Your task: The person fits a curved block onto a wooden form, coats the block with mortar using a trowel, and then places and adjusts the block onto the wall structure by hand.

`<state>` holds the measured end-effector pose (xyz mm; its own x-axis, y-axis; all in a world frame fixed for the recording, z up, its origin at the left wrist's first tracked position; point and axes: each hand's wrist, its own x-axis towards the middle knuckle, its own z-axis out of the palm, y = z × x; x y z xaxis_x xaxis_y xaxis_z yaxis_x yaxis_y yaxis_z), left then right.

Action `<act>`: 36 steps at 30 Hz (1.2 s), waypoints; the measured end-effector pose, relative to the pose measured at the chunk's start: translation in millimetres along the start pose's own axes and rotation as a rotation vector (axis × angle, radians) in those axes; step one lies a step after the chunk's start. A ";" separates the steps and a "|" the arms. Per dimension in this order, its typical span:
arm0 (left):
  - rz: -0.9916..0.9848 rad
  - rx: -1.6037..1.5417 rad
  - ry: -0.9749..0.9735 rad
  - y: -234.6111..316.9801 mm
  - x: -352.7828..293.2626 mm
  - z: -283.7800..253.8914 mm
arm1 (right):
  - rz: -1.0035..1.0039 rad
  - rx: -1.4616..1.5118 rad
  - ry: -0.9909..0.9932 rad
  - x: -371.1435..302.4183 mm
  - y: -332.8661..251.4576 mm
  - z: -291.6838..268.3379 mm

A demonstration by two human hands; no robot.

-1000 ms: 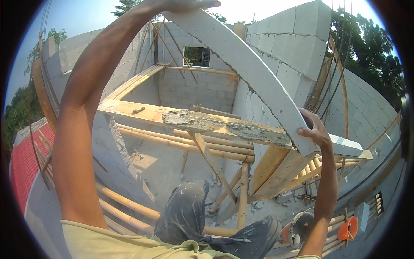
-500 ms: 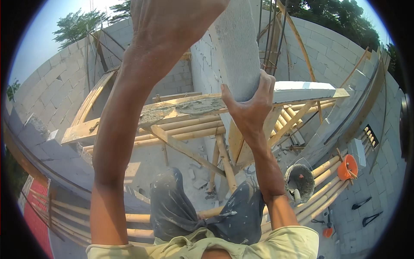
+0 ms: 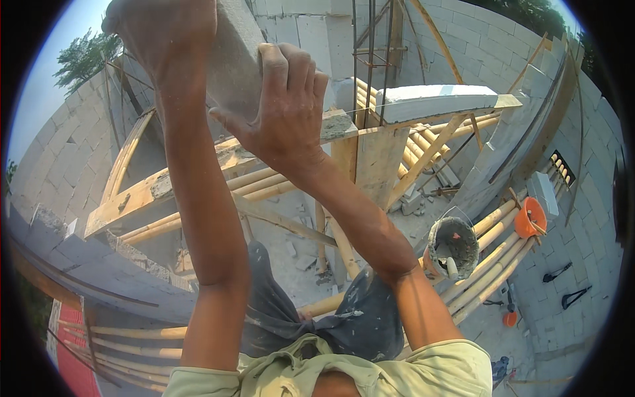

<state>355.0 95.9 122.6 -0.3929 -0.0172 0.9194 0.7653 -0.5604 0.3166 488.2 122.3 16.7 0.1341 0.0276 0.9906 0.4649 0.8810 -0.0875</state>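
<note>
A grey concrete block (image 3: 233,63) is held up in front of me between both hands, over the mortar-smeared wooden formwork board (image 3: 135,198). My left hand (image 3: 165,33) grips its far left side; the fingertips there are cut off by the top of the picture. Around its near right end wraps my right hand (image 3: 288,106), fingers along the right face and thumb beneath. Grey mortar (image 3: 336,126) lies on the board just right of that hand. Farther right, a white block (image 3: 433,102) rests on the same line of formwork.
Thin steel bars (image 3: 372,59) rise behind the board. Bamboo poles (image 3: 486,264) at right bear a mortar-crusted bucket (image 3: 453,246) and an orange bucket (image 3: 530,217). A slanted wooden brace (image 3: 284,221) crosses below the formwork. Block walls (image 3: 463,56) enclose the place.
Both hands have carried the block leftward, away from the white block and steel bars. The right fingers now lie across its right side. My view has shifted slightly.
</note>
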 end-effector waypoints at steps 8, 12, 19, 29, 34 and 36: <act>0.048 0.443 -0.401 -21.4 58.4 -79.6 | 0.064 0.068 -0.335 -2.6 62.7 -95.7; -0.104 0.295 -0.797 -41.6 88.4 -121.1 | 0.296 0.212 -0.519 -40.1 41.6 -131.4; -0.005 0.285 -0.947 -96.0 84.4 -85.0 | 0.524 0.321 -0.937 -116.3 25.3 -152.9; -0.092 0.275 -1.376 -132.9 -3.2 -74.6 | 0.532 0.265 -1.362 -166.9 48.1 -164.1; -0.213 0.207 -1.430 -145.7 -22.8 -75.5 | 0.613 0.180 -1.545 -179.8 64.1 -169.2; -0.241 0.184 -1.469 -155.2 -26.2 -81.4 | 0.652 0.159 -1.596 -173.2 61.7 -170.9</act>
<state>205.0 115.9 30.3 0.2469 0.9448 0.2155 0.8540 -0.3173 0.4123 643.2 91.2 -178.2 -0.7242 0.6857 -0.0731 0.5943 0.5670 -0.5703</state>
